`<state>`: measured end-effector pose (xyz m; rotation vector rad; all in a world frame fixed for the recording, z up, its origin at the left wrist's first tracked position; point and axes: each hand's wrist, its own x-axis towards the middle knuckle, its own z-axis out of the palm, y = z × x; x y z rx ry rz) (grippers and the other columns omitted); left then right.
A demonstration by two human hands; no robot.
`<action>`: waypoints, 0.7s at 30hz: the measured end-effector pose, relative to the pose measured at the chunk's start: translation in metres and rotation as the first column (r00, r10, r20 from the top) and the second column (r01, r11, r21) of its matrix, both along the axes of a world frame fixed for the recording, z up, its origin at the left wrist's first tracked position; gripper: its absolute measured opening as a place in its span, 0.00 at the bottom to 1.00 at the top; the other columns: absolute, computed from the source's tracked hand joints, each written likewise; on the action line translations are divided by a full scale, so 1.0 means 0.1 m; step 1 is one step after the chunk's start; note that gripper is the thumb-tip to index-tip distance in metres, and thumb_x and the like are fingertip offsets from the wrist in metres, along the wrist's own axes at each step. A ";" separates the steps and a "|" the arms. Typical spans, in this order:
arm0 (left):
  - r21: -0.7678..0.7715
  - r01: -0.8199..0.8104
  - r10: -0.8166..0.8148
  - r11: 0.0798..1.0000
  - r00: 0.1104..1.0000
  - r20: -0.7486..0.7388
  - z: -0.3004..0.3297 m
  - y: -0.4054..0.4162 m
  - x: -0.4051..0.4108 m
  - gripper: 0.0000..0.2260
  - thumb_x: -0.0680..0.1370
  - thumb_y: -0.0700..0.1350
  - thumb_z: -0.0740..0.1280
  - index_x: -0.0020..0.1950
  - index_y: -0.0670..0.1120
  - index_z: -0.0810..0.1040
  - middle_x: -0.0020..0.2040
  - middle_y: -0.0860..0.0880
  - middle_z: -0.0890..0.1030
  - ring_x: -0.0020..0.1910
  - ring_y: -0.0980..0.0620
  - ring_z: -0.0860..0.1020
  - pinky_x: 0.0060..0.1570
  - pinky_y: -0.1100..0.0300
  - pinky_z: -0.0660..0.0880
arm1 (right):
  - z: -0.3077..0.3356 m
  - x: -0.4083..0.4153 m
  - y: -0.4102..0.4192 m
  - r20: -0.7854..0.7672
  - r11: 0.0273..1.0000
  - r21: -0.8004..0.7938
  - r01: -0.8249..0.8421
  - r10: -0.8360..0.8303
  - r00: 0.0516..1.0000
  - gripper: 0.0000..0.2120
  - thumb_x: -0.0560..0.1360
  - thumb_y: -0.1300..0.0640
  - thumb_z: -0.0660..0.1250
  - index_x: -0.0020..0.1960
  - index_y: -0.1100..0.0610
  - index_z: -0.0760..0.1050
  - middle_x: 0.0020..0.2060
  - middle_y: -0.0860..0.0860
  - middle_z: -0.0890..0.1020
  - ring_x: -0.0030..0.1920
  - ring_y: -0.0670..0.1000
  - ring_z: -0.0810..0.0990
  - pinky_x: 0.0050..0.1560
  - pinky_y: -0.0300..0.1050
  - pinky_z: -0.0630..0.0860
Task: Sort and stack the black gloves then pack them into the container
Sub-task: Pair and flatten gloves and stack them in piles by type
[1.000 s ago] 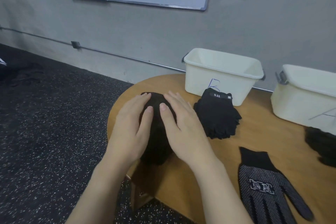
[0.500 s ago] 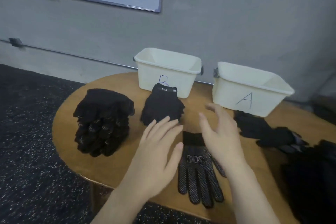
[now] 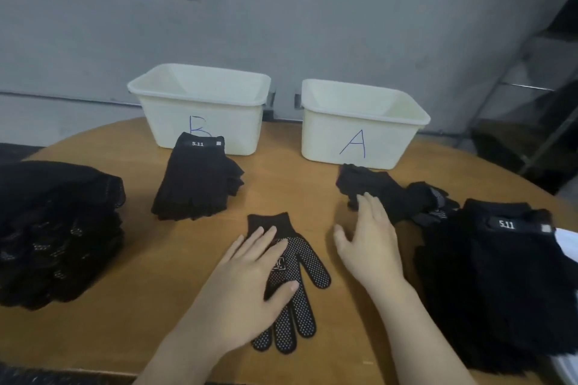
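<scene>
head | dotted glove (image 3: 301,272) under flat left hand (image 3: 247,284) | right hand (image 3: 370,244) open beside it

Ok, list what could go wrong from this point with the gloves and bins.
1. The left hand rests flat on the dotted glove; sliding it could bunch it up rather than lift it.
2. The right hand reaches toward loose gloves beside the big pile; types may get mixed.
3. The tall stack sits near the table edge and might topple.
</scene>
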<state>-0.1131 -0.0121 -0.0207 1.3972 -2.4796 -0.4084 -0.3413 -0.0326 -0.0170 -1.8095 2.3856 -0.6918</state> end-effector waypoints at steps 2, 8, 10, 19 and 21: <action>-0.020 0.008 -0.008 1.000 1.000 0.006 -0.02 -0.04 -0.05 0.32 0.82 0.68 0.51 0.84 0.59 0.48 0.83 0.61 0.42 0.80 0.63 0.38 0.77 0.62 0.33 | 0.01 -0.09 -0.07 0.090 0.996 0.044 0.071 -0.075 0.993 0.39 0.82 0.46 0.64 0.84 0.59 0.48 0.84 0.52 0.51 0.83 0.52 0.46 0.81 0.50 0.51; -0.024 0.039 -0.039 0.999 0.999 0.023 -0.04 -0.10 -0.08 0.33 0.81 0.69 0.51 0.83 0.61 0.48 0.82 0.64 0.42 0.79 0.67 0.35 0.76 0.64 0.32 | -0.08 -0.23 -0.26 0.054 0.973 0.199 0.112 -0.125 0.991 0.39 0.84 0.39 0.54 0.84 0.58 0.41 0.84 0.50 0.46 0.83 0.50 0.43 0.81 0.51 0.40; -0.017 0.044 -0.044 0.999 0.999 0.031 -0.04 -0.12 -0.06 0.32 0.81 0.70 0.51 0.83 0.62 0.47 0.82 0.65 0.42 0.78 0.68 0.35 0.77 0.64 0.33 | -0.10 -0.26 -0.27 0.033 0.974 0.202 0.103 -0.112 0.993 0.39 0.84 0.39 0.54 0.84 0.58 0.43 0.84 0.51 0.50 0.83 0.51 0.46 0.81 0.50 0.41; -0.017 0.048 -0.047 0.999 0.997 0.059 -0.07 -0.13 -0.05 0.38 0.74 0.74 0.40 0.83 0.63 0.48 0.82 0.64 0.43 0.78 0.68 0.36 0.76 0.65 0.32 | -0.09 -0.27 -0.22 0.060 0.993 0.098 0.061 -0.067 0.996 0.36 0.84 0.42 0.58 0.84 0.58 0.50 0.82 0.53 0.59 0.82 0.53 0.54 0.82 0.50 0.49; -0.019 0.048 -0.046 0.999 0.997 0.056 -0.08 -0.13 -0.05 0.38 0.74 0.74 0.40 0.83 0.62 0.48 0.82 0.64 0.43 0.78 0.68 0.36 0.77 0.64 0.33 | -0.09 -0.27 -0.20 0.067 0.996 0.072 0.052 -0.057 0.996 0.34 0.84 0.43 0.59 0.82 0.59 0.55 0.80 0.54 0.62 0.81 0.54 0.56 0.81 0.50 0.53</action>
